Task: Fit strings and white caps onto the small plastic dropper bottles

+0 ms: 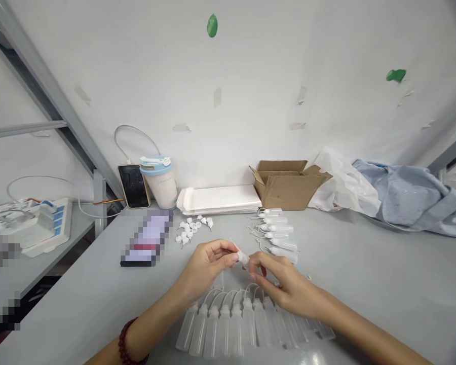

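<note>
My left hand [215,259] is closed in a pinch on a small white translucent piece [243,257], which looks like a bottle's cap or neck. Curled against its other end are the fingers of my right hand [275,276]; the grip partly covers the piece. Below both hands, several clear plastic squeeze bottles [212,332] lie side by side in a fanned row, with thin white straps looping from their necks. Beyond my right hand lie several more bottles [279,228] with thin needle-like tips. Loose white caps [190,228] sit in a small heap beyond my left hand.
Against the wall stand a phone [134,186] on a cable, a lidded cup [161,185], a stack of white packs [222,198] and an open cardboard box [291,190]. A plastic bag [344,185] and blue cloth [414,200] lie right. Another phone-like device [150,238] lies left.
</note>
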`<state>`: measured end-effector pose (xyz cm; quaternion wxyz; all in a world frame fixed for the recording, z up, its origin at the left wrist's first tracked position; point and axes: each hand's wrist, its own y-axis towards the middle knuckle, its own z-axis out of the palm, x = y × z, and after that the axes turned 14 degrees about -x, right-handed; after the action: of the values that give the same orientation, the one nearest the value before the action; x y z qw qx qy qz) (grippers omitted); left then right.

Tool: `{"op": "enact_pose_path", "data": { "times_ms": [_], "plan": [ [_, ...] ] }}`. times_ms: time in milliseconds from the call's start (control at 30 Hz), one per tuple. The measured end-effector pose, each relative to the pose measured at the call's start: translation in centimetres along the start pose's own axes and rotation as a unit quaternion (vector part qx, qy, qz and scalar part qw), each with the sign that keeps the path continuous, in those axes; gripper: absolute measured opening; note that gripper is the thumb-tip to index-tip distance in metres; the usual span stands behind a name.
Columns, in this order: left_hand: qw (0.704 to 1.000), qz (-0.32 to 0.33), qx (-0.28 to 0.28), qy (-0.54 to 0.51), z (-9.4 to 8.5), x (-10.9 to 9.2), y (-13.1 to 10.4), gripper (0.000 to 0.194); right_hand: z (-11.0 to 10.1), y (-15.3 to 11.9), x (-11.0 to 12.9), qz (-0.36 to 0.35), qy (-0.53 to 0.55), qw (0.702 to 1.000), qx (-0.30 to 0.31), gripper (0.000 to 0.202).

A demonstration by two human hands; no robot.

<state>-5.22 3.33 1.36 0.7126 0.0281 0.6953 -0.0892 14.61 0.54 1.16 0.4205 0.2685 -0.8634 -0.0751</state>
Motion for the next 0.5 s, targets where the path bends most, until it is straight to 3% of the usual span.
{"op": "enact_pose_path", "data": {
  "times_ms": [267,500],
  "plan": [
    [0.997,0.065,0.024,0.033,0.13,0.19,-0.22,0.012,-0.28,-0.03,-0.01,0.049,0.048,0.997,0.016,0.009],
    [0.996,0.075,0.055,0.007,-0.03,-0.07,-0.17,0.011,-0.42,0.27,-0.21,0.154,0.218,0.964,0.016,0.012]
  ]
}}
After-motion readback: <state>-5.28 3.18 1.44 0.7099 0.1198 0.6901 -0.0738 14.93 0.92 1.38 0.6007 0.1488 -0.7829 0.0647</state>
